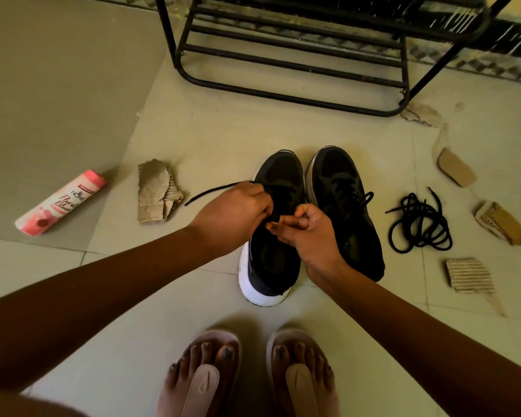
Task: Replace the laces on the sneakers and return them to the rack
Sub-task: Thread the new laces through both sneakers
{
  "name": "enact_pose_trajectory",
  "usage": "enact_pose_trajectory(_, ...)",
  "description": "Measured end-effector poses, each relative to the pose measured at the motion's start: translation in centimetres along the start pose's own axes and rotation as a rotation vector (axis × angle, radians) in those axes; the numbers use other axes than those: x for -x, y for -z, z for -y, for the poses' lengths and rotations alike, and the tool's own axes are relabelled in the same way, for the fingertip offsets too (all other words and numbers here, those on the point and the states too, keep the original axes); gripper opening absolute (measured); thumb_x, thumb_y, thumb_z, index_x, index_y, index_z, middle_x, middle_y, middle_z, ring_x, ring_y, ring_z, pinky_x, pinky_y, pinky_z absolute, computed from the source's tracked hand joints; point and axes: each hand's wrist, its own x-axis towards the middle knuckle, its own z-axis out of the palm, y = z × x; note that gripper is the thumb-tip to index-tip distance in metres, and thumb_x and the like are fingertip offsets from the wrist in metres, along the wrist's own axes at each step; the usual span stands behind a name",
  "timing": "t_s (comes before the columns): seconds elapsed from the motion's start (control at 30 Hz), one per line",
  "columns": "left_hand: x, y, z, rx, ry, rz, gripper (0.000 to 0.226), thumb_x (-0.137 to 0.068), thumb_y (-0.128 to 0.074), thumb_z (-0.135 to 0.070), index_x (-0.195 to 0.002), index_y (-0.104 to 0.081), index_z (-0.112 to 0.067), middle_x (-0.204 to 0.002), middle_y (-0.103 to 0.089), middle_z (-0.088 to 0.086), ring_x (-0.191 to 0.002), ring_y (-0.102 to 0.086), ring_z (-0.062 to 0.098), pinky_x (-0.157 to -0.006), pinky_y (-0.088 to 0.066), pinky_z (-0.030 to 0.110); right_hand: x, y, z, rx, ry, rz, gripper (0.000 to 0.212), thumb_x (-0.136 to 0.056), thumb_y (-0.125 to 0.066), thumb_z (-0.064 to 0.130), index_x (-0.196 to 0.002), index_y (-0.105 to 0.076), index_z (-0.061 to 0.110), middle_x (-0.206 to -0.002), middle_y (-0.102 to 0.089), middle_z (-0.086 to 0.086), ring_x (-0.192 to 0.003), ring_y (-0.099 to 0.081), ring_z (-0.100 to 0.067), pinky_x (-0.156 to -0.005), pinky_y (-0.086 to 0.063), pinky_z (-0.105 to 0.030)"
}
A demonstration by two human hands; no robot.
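Two black sneakers with white soles stand side by side on the floor, toes pointing away from me. Over the left sneaker (278, 176) my left hand (238, 210) pinches a black lace (211, 192) whose free end trails off to the left. My right hand (309, 231) has curled fingers pinching the other part of the lace above the shoe's eyelets. The right sneaker (343, 188) is laced, with a tied bow. A loose tangle of black laces (420, 225) lies on the floor to its right. The black metal shoe rack (292, 64) stands behind the shoes.
A pink and white bottle (62, 203) lies on its side at the left. Torn cardboard pieces (157, 191) are scattered left and right of the shoes. My feet in pink sandals (247, 374) are at the bottom. The floor is tiled.
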Motion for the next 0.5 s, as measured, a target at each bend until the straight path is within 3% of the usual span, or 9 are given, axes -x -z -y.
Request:
enact_pose_trajectory(0.2,0.50,-0.16,-0.27,0.025,0.023,0.030,0.014,-0.068,-0.071,0.006,-0.074,-0.065,-0.005,-0.070,-0.059,0.012,-0.062,-0.059,0.030,-0.054,-0.047,0.028,0.04,0.12,0.09,0.002,0.011,0.002,0.038,-0.072,-0.074,-0.007,-0.078,-0.043,0.015,-0.078,-0.066,-0.008,-0.073,-0.065,-0.013,-0.068,-0.056,-0.021)
enact_pose_trajectory(0.5,0.06,-0.87,-0.78,0.132,0.162,-0.010,0.005,-0.083,-0.060,-0.001,-0.085,-0.065,-0.002,-0.084,-0.061,0.016,-0.080,-0.056,0.032,-0.067,-0.038,0.031,0.06,0.10,0.11,0.043,0.037,0.005,0.039,-0.072,-0.074,-0.006,-0.076,-0.042,0.015,-0.074,-0.065,-0.006,-0.069,-0.065,-0.010,-0.068,-0.054,-0.022)
